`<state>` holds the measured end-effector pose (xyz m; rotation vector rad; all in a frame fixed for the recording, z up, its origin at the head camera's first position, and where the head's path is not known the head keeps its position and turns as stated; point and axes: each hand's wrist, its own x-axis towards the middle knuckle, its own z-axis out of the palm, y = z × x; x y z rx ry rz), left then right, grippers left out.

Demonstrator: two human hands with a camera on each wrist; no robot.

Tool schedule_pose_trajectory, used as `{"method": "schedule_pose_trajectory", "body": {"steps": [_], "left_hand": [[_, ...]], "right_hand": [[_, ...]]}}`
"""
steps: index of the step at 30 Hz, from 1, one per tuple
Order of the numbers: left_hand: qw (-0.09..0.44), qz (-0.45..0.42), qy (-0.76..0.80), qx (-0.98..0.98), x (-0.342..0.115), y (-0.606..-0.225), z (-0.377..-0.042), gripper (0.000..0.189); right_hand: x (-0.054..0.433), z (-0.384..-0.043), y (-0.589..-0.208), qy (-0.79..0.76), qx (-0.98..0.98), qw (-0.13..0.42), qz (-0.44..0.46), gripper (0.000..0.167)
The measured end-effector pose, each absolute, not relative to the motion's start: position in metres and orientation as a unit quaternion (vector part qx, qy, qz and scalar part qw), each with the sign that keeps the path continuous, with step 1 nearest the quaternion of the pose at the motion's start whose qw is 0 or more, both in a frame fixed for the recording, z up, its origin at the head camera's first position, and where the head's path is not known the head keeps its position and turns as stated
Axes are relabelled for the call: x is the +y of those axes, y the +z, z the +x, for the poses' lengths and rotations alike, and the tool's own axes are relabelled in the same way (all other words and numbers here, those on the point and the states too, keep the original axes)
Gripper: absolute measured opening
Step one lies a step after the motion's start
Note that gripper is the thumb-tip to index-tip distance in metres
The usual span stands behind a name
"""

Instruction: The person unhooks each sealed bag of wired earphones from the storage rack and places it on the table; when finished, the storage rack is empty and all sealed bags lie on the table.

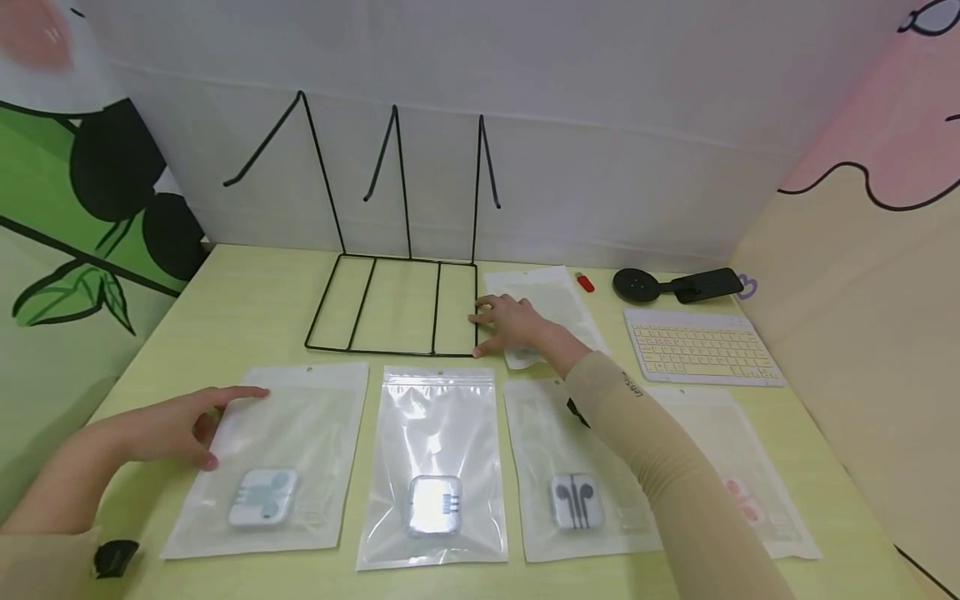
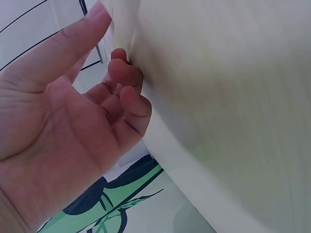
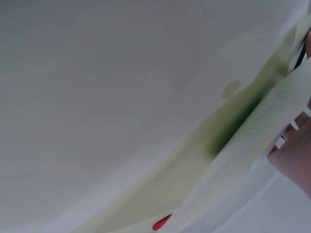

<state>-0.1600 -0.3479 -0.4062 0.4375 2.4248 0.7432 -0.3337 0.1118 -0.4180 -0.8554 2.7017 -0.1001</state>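
Observation:
My left hand (image 1: 176, 425) rests at the left edge of a clear zip bag (image 1: 300, 433) holding a white case of pale green earphones (image 1: 262, 497). Its index finger lies extended on the bag, with the thumb apart below. In the left wrist view the other fingers (image 2: 130, 109) are loosely bent. My right hand (image 1: 513, 325) reaches over another bag (image 1: 551, 292) to the right side of a black wire rack (image 1: 433, 308). Its fingers are spread, fingertips right at the rack's side wire and front corner. The rack has three upright hooks.
A bag with a shiny case (image 1: 435, 506), a bag with dark earphones (image 1: 577, 502) and one with a pink item (image 1: 742, 500) lie along the front. At right are a keyboard (image 1: 705, 350), a black stand (image 1: 637, 286) and a red USB stick (image 1: 585, 282).

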Motion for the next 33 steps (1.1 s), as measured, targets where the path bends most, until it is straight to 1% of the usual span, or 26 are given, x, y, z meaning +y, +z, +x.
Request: {"method": "schedule_pose_trajectory", "body": {"steps": [3, 8, 15, 17, 24, 29, 33], "left_hand": [[0.272, 0.167, 0.279, 0.906, -0.348, -0.405, -0.161, 0.092], [0.234, 0.155, 0.251, 0.927, -0.344, -0.394, -0.161, 0.095], [0.125, 0.173, 0.241, 0.947, -0.314, -0.361, -0.162, 0.086], [0.103, 0.180, 0.240, 0.948, -0.302, -0.352, -0.164, 0.083], [0.059, 0.224, 0.253, 0.939, -0.254, -0.325, -0.172, 0.077], [0.044, 0.255, 0.263, 0.930, -0.229, -0.316, -0.181, 0.074], [0.018, 0.267, 0.272, 0.924, -0.213, -0.312, -0.185, 0.072]], "right_hand": [[0.111, -0.333, -0.417, -0.037, 0.941, 0.153, -0.298, 0.077], [0.111, -0.334, -0.418, -0.035, 0.941, 0.152, -0.302, 0.076], [0.110, -0.337, -0.422, -0.033, 0.942, 0.154, -0.296, 0.076], [0.110, -0.338, -0.423, -0.031, 0.943, 0.150, -0.297, 0.076], [0.110, -0.343, -0.425, -0.037, 0.943, 0.138, -0.300, 0.076], [0.113, -0.345, -0.425, -0.054, 0.945, 0.138, -0.291, 0.074], [0.115, -0.347, -0.424, -0.067, 0.944, 0.133, -0.294, 0.076]]}}
